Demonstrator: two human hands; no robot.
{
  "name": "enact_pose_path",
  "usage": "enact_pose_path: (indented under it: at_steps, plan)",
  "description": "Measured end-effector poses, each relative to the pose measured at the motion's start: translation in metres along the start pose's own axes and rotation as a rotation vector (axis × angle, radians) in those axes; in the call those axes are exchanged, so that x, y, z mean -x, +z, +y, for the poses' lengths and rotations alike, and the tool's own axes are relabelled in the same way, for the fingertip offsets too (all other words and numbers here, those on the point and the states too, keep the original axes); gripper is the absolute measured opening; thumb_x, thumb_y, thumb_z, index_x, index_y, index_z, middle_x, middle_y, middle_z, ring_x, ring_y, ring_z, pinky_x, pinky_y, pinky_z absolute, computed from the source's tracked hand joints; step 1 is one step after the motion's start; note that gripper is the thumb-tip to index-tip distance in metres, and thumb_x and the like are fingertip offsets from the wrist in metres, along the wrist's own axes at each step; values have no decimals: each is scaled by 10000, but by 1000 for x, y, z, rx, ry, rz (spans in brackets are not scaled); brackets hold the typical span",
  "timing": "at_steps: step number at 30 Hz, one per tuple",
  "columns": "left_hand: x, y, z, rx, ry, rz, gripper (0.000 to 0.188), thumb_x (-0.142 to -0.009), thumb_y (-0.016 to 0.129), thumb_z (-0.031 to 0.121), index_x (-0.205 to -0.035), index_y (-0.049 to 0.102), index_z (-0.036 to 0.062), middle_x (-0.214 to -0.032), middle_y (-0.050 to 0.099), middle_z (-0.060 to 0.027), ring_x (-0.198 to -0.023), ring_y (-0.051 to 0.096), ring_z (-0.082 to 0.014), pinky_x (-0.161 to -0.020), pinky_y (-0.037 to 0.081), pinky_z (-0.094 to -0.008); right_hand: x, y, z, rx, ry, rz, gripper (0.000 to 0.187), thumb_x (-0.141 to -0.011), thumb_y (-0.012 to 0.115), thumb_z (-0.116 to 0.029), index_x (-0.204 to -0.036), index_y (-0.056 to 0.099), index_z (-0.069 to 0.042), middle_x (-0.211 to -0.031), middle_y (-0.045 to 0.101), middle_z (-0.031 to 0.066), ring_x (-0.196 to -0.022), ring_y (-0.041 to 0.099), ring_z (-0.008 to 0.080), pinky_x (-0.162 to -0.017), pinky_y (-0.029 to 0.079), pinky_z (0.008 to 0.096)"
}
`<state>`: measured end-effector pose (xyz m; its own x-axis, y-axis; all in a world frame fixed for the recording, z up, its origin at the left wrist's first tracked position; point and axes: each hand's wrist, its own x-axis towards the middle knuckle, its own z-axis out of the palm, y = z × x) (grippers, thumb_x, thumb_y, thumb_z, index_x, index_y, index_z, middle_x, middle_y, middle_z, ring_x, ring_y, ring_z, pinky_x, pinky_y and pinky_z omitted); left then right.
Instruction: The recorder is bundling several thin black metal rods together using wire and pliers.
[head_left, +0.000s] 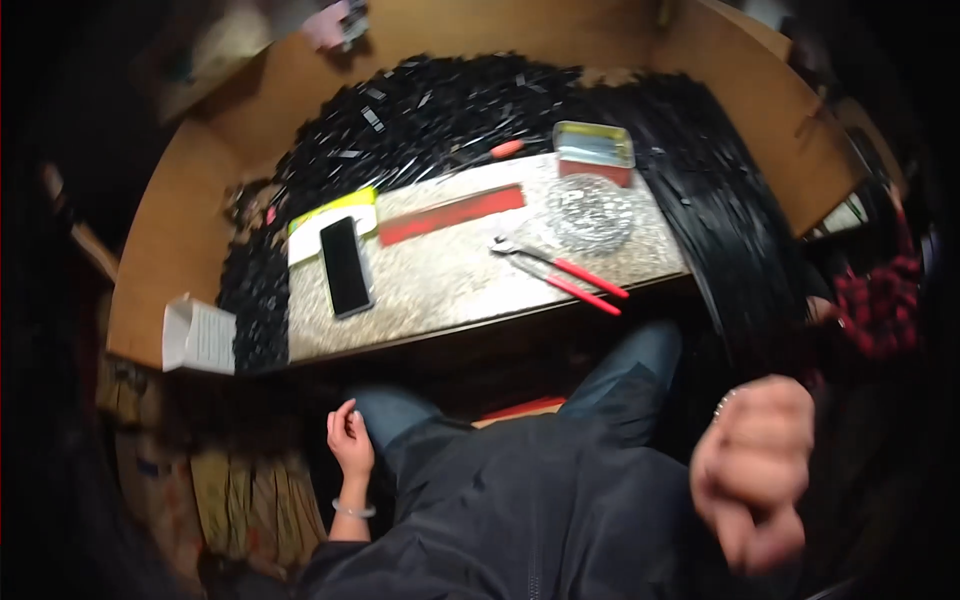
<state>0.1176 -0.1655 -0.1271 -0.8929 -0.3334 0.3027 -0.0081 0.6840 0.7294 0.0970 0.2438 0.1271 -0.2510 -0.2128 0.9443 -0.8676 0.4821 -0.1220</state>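
My right hand point(755, 465) is raised near the camera at the lower right, closed in a blurred fist with nothing showing out of it. A small beaded band shows at its upper left edge. By my left knee hangs my left hand point(350, 440), holding nothing, its fingers slightly bent and apart; a pale bangle point(354, 510) circles the wrist. On the speckled tabletop point(440, 290) lie red-handled cutting pliers point(560, 275), their handles over the front edge. Left of them are a dark phone point(346, 268) and a flat red strip point(452, 214). Neither hand touches these.
Black strip-like pieces point(430, 110) heap behind the tabletop, and long black strips point(735, 220) drape down its right side. A rectangular tin point(595, 150) stands behind a shiny silvery round thing point(590, 212). Wooden panels point(185, 240) enclose the table; a white box point(198, 335) stands left. Someone's red checked sleeve point(875, 305) shows right.
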Motion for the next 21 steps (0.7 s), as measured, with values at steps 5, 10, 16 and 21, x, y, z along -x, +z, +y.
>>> enact_pose_path:
  at_steps: [5, 10, 16, 21]
  plan:
    - [-22, 37, 96, 198, 255, -262, 220, -823, 571, 6, -1035, 626, 27, -781, 523, -66, -637, 508, -148, -593, 420, -241, 55, 1, 135, 500, 255, -373, 157, -713, 695, -112, -835, 609, -64, -773, 566, 81, -717, 548, 266, -632, 452, 346]
    - [-44, 73, 161, 395, 455, -523, 217, -781, 604, -42, -986, 644, 16, -758, 585, -105, -629, 553, -195, -576, 442, -262, 100, -99, 259, 1054, 720, -489, 250, -752, 691, -213, -932, 645, -46, -978, 604, 109, -996, 524, 297, -843, 435, 404]
    - [-57, 89, 188, 418, 502, -604, 181, -786, 600, -30, -955, 650, 12, -703, 570, -101, -587, 538, -208, -549, 430, -272, 117, -144, 345, 1130, 1135, -579, 278, -790, 657, -211, -1016, 638, -51, -1051, 620, 147, -1058, 543, 307, -883, 458, 421]
    - [-60, 95, 192, 367, 466, -626, 176, -784, 600, -30, -946, 654, 15, -690, 564, -98, -582, 535, -208, -547, 426, -272, 117, -137, 372, 1118, 1285, -543, 342, -747, 663, -196, -1057, 627, -57, -1077, 613, 168, -1066, 558, 323, -911, 456, 410]
